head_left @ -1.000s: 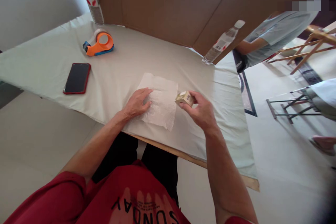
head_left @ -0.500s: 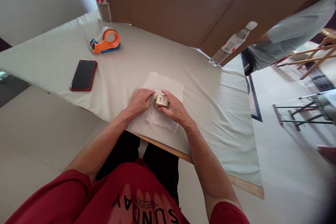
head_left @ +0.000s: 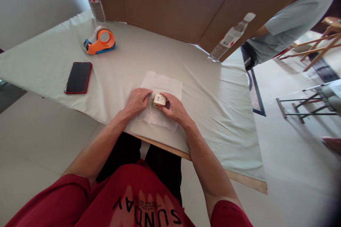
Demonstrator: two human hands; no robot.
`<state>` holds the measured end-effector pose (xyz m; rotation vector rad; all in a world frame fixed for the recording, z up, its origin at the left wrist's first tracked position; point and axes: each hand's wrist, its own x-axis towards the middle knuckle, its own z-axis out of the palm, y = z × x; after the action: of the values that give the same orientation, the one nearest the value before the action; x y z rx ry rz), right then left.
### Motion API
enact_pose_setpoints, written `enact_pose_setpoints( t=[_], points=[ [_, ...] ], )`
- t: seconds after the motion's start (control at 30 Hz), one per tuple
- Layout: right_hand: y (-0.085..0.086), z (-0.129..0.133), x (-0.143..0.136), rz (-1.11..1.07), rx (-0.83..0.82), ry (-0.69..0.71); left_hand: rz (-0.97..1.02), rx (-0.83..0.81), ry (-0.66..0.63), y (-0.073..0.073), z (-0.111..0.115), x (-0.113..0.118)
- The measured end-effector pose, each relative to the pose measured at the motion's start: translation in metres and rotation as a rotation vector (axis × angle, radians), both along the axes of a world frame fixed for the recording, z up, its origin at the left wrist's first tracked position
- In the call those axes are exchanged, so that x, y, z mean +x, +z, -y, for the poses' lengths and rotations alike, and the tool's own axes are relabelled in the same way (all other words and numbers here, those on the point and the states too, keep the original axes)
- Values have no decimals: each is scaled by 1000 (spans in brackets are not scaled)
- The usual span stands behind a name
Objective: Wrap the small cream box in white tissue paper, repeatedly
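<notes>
A small cream-and-gold box [head_left: 159, 100] with a barcode label on top is on a sheet of clear bubble wrap [head_left: 160, 118]. My right hand [head_left: 176, 109] grips the box from its right side, thumb near and fingers behind. On the left, my left hand [head_left: 137, 102] rests on the bubble wrap, its fingers loosely extended and a small gap between them and the box. Whether those fingers also pinch the wrap's edge is hard to see.
A pale cloth covers the table [head_left: 218, 113]. To the left lie a phone [head_left: 78, 77] in a red case and an orange tape dispenser [head_left: 102, 42]. Two bottles [head_left: 229, 40] stand against a tall cardboard panel [head_left: 170, 3]. Another person's sleeve [head_left: 295, 21] shows at the right.
The whole view has shifted slightly. My right hand still holds the box, which looks turned a little, and my left hand stays beside it on the bubble wrap.
</notes>
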<state>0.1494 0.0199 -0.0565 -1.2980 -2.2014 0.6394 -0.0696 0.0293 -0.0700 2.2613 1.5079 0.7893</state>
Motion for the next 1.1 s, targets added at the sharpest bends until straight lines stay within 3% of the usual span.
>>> enact_pose_setpoints(
  t=[0.43,1.1],
  points=[
    [-3,-3,2,-38,-8,19,53,43,1,-6,-2,-1],
    [-7,-1,2,-29,-9,3,56,36,4,-4,-1,-1]
  ],
)
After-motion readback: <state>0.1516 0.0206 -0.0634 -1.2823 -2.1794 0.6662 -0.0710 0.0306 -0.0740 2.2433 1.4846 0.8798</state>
